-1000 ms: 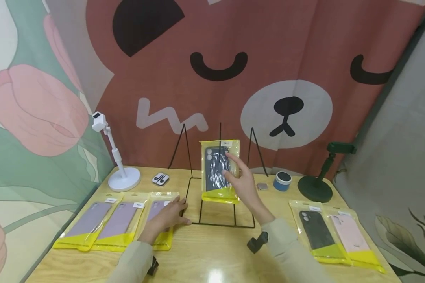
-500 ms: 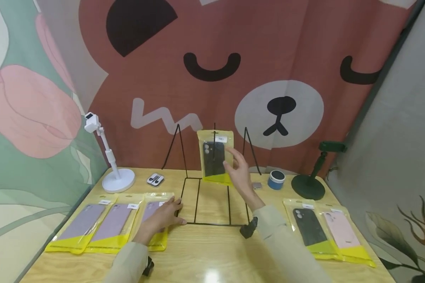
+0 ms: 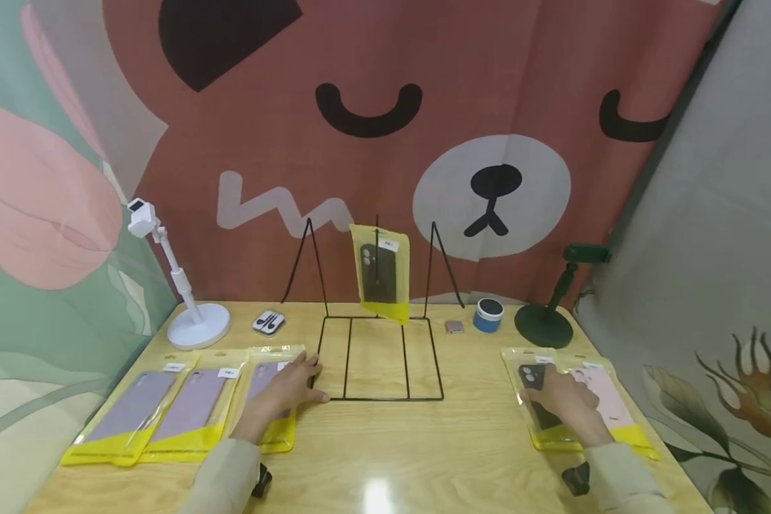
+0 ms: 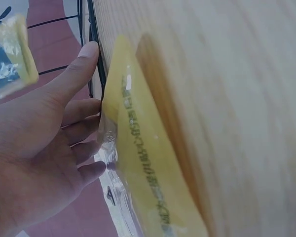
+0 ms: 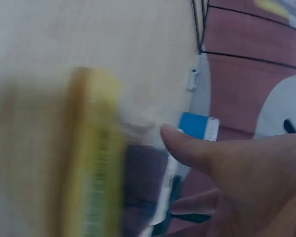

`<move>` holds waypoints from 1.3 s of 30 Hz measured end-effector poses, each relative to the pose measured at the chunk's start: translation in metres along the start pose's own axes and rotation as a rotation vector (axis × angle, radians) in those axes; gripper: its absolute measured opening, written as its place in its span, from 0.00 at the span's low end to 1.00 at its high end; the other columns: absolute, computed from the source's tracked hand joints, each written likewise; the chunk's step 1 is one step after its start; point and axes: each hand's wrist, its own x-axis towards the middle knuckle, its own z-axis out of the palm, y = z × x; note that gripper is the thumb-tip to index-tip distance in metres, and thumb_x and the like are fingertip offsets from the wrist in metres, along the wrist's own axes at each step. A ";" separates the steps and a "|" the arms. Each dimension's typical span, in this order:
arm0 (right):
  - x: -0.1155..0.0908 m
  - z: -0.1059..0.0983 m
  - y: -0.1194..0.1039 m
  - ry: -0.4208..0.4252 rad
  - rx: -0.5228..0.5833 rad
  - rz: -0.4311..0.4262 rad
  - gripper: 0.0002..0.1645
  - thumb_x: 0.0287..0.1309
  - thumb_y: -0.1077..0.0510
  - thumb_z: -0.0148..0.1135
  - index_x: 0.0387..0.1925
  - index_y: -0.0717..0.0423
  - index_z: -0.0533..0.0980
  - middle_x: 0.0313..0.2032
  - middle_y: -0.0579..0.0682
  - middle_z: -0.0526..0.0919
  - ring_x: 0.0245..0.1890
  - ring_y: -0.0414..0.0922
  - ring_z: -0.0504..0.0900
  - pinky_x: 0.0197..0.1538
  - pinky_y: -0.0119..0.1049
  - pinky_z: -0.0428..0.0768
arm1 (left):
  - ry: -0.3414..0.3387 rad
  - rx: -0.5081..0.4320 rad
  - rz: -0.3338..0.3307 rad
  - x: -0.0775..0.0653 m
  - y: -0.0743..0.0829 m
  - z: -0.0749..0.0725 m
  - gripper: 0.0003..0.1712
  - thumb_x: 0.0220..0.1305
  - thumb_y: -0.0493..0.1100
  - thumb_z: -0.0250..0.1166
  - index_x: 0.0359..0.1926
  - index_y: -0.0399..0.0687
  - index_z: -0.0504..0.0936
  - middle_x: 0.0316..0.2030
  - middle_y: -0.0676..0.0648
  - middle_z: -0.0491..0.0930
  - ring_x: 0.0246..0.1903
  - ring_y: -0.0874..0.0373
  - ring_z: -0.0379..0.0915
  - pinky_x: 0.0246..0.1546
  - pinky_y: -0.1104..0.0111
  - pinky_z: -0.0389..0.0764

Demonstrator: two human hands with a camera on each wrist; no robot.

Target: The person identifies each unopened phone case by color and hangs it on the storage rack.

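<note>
My left hand [image 3: 289, 389] rests with loosely spread fingers on the third packaged purple phone case [image 3: 266, 378], beside the left edge of the black wire rack [image 3: 379, 399]. In the left wrist view, its fingertips touch the rim of the yellow-edged packet [image 4: 143, 148]. At the right, my right hand [image 3: 565, 400] is over the packaged black phone case [image 3: 542, 414], thumb and fingers apart. The right wrist view is blurred there, so contact with the packet [image 5: 98, 163] is unclear. Another packaged black phone case [image 3: 379, 275] hangs slightly turned from the rack's middle prong.
Two more packaged purple cases [image 3: 186, 410] lie at the left and a pink one [image 3: 607, 400] at the right. Behind stand a white stand [image 3: 199, 327], boxed earphones [image 3: 268, 323], a small pinkish-grey square object [image 3: 453, 326], a blue jar [image 3: 489, 316] and a green stand [image 3: 544, 325].
My right hand has let go of the packaged black case, which now hangs on the rack, and has moved right and down to the packets there. The left hand has stayed put.
</note>
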 end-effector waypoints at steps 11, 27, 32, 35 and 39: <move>0.015 0.008 0.024 0.001 0.147 -0.075 0.63 0.41 0.41 0.76 0.63 0.76 0.52 0.49 0.82 0.64 0.48 0.74 0.67 0.47 0.68 0.70 | 0.008 0.004 0.020 -0.001 0.000 0.000 0.43 0.51 0.54 0.73 0.62 0.33 0.73 0.68 0.32 0.61 0.68 0.31 0.51 0.59 0.41 0.66; -0.049 -0.030 0.002 -0.052 0.677 -0.375 0.31 0.59 0.50 0.66 0.62 0.54 0.73 0.64 0.63 0.70 0.58 0.63 0.73 0.50 0.48 0.80 | 0.001 -0.005 -0.007 0.000 -0.003 -0.001 0.43 0.51 0.54 0.73 0.63 0.34 0.72 0.69 0.33 0.59 0.68 0.32 0.51 0.63 0.43 0.62; -0.085 -0.034 -0.049 -0.021 0.736 -0.544 0.27 0.55 0.53 0.69 0.58 0.48 0.77 0.58 0.54 0.77 0.54 0.53 0.79 0.49 0.40 0.81 | 0.006 -0.009 -0.001 0.000 -0.004 -0.001 0.43 0.51 0.55 0.73 0.63 0.34 0.72 0.68 0.33 0.60 0.68 0.32 0.51 0.62 0.43 0.63; -0.099 -0.031 -0.079 0.024 0.813 -0.714 0.25 0.56 0.57 0.68 0.57 0.51 0.78 0.51 0.53 0.81 0.49 0.47 0.81 0.46 0.38 0.83 | -0.003 -0.030 -0.006 0.000 -0.004 0.001 0.43 0.51 0.54 0.73 0.63 0.34 0.71 0.69 0.34 0.59 0.68 0.32 0.51 0.63 0.43 0.61; -0.107 -0.034 -0.120 0.101 0.940 -0.909 0.25 0.56 0.64 0.67 0.57 0.55 0.78 0.45 0.51 0.81 0.42 0.40 0.78 0.43 0.36 0.84 | -0.001 -0.040 -0.015 0.000 -0.003 0.002 0.43 0.52 0.54 0.73 0.63 0.34 0.71 0.69 0.34 0.59 0.68 0.32 0.50 0.64 0.43 0.60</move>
